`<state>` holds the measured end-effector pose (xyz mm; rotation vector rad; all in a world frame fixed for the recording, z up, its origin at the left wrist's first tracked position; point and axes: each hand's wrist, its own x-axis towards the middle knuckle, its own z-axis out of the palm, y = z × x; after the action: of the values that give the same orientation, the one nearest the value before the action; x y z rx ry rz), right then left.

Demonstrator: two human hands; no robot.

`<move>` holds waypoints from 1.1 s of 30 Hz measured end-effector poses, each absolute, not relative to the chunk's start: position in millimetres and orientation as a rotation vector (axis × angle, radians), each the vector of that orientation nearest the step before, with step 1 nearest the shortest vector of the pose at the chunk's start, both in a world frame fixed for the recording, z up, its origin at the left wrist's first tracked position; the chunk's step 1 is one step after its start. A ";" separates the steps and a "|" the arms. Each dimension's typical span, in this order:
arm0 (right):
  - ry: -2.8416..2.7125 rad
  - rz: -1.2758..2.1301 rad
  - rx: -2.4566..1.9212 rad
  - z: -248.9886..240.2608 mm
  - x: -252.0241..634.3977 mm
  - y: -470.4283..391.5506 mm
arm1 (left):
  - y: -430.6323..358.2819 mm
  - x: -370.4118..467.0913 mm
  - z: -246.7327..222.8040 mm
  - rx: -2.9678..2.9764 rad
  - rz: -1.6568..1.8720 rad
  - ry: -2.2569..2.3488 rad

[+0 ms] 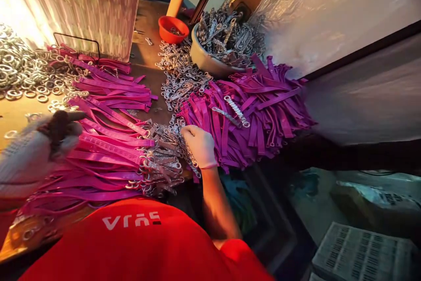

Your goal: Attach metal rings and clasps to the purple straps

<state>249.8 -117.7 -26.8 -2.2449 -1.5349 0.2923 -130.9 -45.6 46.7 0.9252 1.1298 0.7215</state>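
Observation:
My right hand (200, 146), in a pale glove, is closed at the middle of the table. Its fingers pinch a twisted silver metal link (192, 162) that hangs along the edge of a cluster of similar links. My left hand (42, 154), in a white glove with dark, stained fingers, hovers at the left over magenta straps (108, 140). Its index finger reaches forward apart from the thumb, and I see nothing held between them. Rings join the near straps at their right ends to dangling metal links (164, 171).
Loose metal rings (19, 70) are heaped at the far left. A second strap pile (259, 110) lies at the right, with two links on top. Behind stand a tub (204, 55) full of links and a red bowl (166, 31). A grey crate (362, 250) sits low right.

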 end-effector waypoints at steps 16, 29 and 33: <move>-1.394 0.386 -1.812 -41.2 234.9 -116.0 | -86.8 -60.7 19.9 0.971 0.518 0.922; -2.050 0.648 -1.379 30.6 129.4 -133.6 | -113.9 -65.8 28.3 0.929 0.602 0.842; -2.223 0.441 -1.494 30.2 118.6 -137.3 | -121.3 -64.4 31.8 1.060 0.642 0.877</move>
<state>118.6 -137.3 30.2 -1.4943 -2.2226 0.4409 -64.4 -121.3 31.8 1.0595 0.8769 0.6423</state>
